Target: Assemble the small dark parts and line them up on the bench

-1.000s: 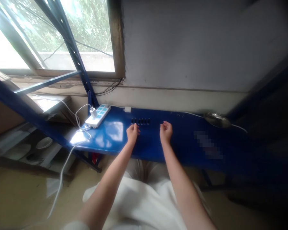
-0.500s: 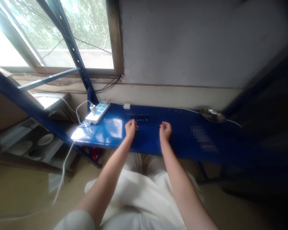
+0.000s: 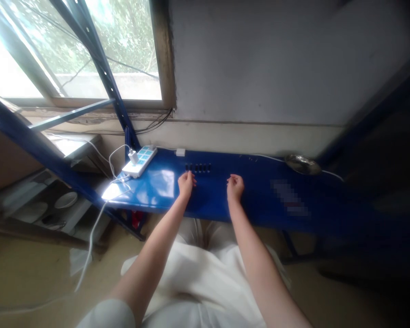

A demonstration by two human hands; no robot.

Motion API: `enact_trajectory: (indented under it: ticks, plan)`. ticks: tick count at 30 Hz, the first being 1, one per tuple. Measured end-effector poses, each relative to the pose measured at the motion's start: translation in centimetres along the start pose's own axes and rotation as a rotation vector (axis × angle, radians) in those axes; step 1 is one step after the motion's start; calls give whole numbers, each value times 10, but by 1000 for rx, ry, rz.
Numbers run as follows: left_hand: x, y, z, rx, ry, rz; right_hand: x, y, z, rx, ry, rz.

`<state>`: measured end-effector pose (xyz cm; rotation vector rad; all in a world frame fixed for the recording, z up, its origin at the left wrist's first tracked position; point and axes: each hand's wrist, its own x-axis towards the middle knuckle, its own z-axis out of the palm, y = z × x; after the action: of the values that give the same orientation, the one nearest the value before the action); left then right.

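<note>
Six small black pieces (image 3: 200,168) stand out in a row on the blue table (image 3: 212,198), just beyond the left hand (image 3: 186,184) and reaching toward the middle. The left hand is loosely curled, its thumb side close to the near edge of the row's left end; whether it touches a piece or grips anything, I cannot tell. The right hand (image 3: 235,187) is curled too, well apart from the left and to the right of the row, with its fingers bent inward; I cannot tell whether anything is between them.

Behind the pieces, near the wall (image 3: 259,68), lies a white adapter (image 3: 181,152). On the table's left end is a power strip (image 3: 140,161) with a white plug (image 3: 133,157) in it. Toward the right, at the back, sits a shiny metal dish (image 3: 302,164); a few tiny bits (image 3: 250,159), too small to identify, lie between it and the adapter. A blurred-out patch (image 3: 289,197) covers something nearer the front.
</note>
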<state>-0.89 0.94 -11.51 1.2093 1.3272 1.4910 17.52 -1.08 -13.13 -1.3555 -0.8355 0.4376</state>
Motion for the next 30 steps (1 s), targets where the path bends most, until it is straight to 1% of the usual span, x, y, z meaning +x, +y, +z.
enact_trajectory:
  ticks: [10, 30]
  plan:
    - [-2, 2, -1, 11, -2, -2, 1, 2, 1, 0, 18, -3]
    - [-1, 2, 0, 20, 7, 5, -1, 1, 1, -63, 2, -15]
